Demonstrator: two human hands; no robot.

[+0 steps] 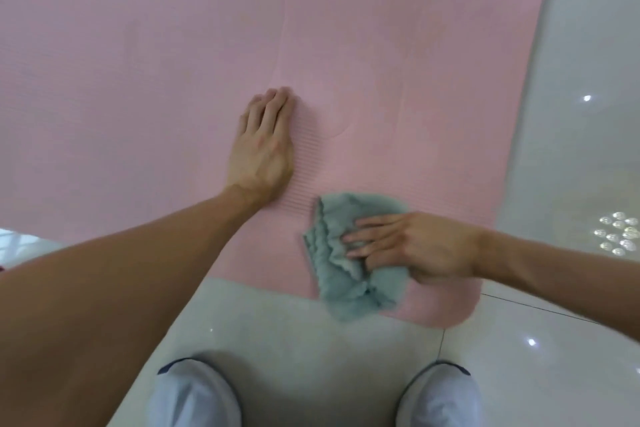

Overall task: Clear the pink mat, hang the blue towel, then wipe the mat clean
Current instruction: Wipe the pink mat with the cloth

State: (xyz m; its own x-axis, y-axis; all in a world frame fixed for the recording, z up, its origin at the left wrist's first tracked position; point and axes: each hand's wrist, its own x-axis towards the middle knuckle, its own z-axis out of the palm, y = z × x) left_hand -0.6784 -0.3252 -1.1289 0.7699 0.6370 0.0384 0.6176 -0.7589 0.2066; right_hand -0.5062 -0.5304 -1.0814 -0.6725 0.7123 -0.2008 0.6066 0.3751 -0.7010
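Wiping's the step in hand: the right hand (415,246), fingers straight, presses the grey-green cloth (349,253) onto the near right corner of the pink mat (173,62). The left hand (263,149) lies flat, bracing it. Next, likely long strokes far and left. One mat, one cloth, two hands.
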